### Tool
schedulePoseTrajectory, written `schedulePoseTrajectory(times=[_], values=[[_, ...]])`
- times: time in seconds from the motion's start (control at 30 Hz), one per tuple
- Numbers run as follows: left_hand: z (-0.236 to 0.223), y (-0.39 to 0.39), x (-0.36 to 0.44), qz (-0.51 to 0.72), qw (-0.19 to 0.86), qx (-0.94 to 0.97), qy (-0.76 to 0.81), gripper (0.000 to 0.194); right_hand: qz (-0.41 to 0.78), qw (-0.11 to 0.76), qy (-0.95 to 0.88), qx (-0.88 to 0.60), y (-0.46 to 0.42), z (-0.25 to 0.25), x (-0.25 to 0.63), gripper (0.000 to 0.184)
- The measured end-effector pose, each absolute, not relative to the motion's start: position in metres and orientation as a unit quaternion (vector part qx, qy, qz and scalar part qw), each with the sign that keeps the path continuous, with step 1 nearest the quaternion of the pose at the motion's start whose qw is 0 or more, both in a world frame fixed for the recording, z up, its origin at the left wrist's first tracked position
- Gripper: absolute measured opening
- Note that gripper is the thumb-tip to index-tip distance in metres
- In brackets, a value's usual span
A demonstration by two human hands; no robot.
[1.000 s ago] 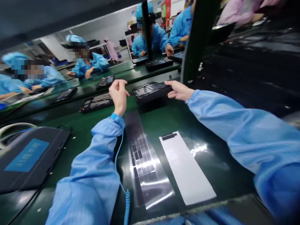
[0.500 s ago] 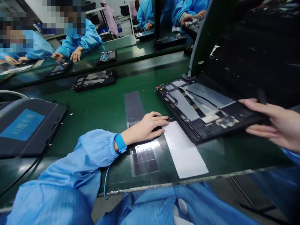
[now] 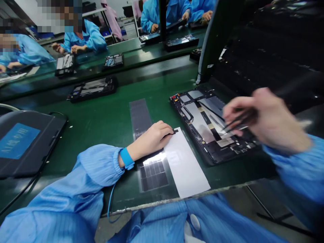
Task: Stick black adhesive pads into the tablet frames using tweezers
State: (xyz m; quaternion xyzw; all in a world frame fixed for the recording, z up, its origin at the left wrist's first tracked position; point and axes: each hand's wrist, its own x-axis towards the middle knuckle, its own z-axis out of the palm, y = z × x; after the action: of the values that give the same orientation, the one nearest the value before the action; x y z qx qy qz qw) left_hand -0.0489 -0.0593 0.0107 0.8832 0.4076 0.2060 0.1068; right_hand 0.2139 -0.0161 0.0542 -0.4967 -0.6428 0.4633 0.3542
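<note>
Head view: left hand (image 3: 149, 140) curled low on white backing strip (image 3: 186, 165), fingertips (image 3: 167, 129) at small black tab (image 3: 175, 131); grip narrow, cannot tell whether it pinches; right hand (image 3: 268, 119) blurred, fingers narrowly closed on thin dark item (image 3: 238, 119), too blurred to name, just above open tablet housing (image 3: 194, 116); housing lies flat on green bench mat (image 3: 101, 101); dark film sheet (image 3: 140, 114) just beside left hand; blue wrist strap (image 3: 126, 158) on left wrist.

Smock sleeve (image 3: 76, 182): light blue, fine stripes. Wrist strap (image 3: 126, 158): brighter blue. Desk (image 3: 101, 101): dark green. Liner strip (image 3: 184, 165): white. Film (image 3: 153, 173): black grid.
</note>
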Motion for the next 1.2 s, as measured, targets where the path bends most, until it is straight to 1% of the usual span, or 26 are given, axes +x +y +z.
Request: schedulePoseTrajectory(times=[0.03, 0.07, 0.17, 0.23, 0.3, 0.53, 0.97, 1.2], values=[[0.011, -0.059, -0.048, 0.206, 0.106, 0.883, 0.408, 0.017, 0.49, 0.325, -0.67, -0.453, -0.015, 0.057, 0.195, 0.049], [0.012, -0.059, -0.048, 0.207, 0.107, 0.882, 0.409, 0.017, 0.489, 0.299, -0.707, -0.415, -0.013, 0.058, 0.179, 0.041], [0.013, -0.059, -0.048, 0.207, 0.107, 0.879, 0.416, 0.016, 0.427, 0.224, -0.807, -0.34, -0.006, 0.054, 0.151, 0.019], [0.012, -0.06, -0.049, 0.209, 0.106, 0.878, 0.418, 0.016, 0.398, 0.188, -0.839, -0.321, -0.002, 0.05, 0.147, 0.012], [0.012, -0.06, -0.048, 0.212, 0.103, 0.877, 0.419, 0.017, 0.397, 0.168, -0.848, -0.309, 0.002, 0.046, 0.149, 0.011], [0.009, -0.058, -0.047, 0.221, 0.106, 0.87, 0.427, 0.017, 0.386, 0.215, -0.843, -0.306, 0.0, 0.039, 0.151, 0.009], [0.009, -0.057, -0.045, 0.227, 0.115, 0.866, 0.431, 0.016, 0.317, 0.231, -0.879, -0.272, 0.003, 0.038, 0.152, 0.01], [0.007, -0.057, -0.043, 0.222, 0.101, 0.873, 0.423, 0.017, 0.318, 0.239, -0.874, -0.281, 0.004, 0.034, 0.145, 0.006]])
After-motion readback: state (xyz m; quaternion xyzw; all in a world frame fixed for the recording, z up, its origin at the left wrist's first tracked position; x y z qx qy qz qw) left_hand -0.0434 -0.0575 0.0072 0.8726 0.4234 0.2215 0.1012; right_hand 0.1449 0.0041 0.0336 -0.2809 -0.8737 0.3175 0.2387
